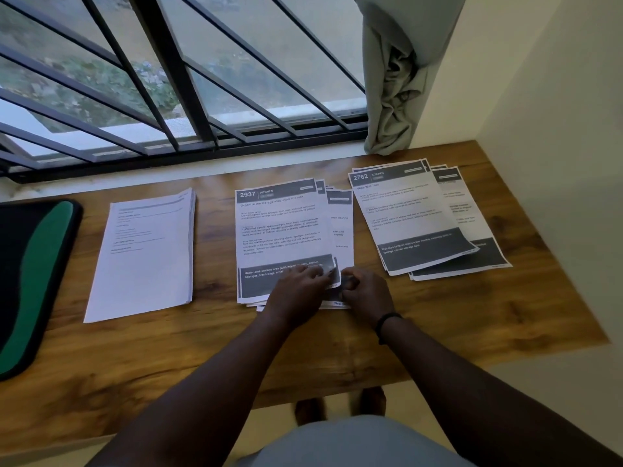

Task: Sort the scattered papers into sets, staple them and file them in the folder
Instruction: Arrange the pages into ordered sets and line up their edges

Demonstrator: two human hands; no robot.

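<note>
1. Head view is showing me a wooden table [303,348] under a barred window [168,79], with three lots of paper lying across it.
2. I am seeing the middle stack [283,230], headed 2937, lying straight ahead of the person, with several sheets fanned out beneath its top page.
3. My left hand [298,291] is resting on the near right part of that stack, fingers curled and pinching the bottom right corner of the top sheet, which is curling up off the pile.
4. My right hand [365,291] is sitting just beside the left one at the same corner, fingers bent in toward the lower sheets; I cannot tell whether it is actually gripping any page. A dark band is circling its wrist.
5. I am noting the right stack [414,214], headed 2762, lying tilted and well apart from both hands, toward the table's far right.
6. I am seeing the left stack [145,257], plain white with faint text, lying well to the left of the hands, squared up and untouched.
7. At the left edge, the folder [30,281], black with a green shape, is lying flat on the table, farthest from the hands.
8. A grey curtain [397,79] is hanging bunched at the window's right end, touching the sill.
</note>
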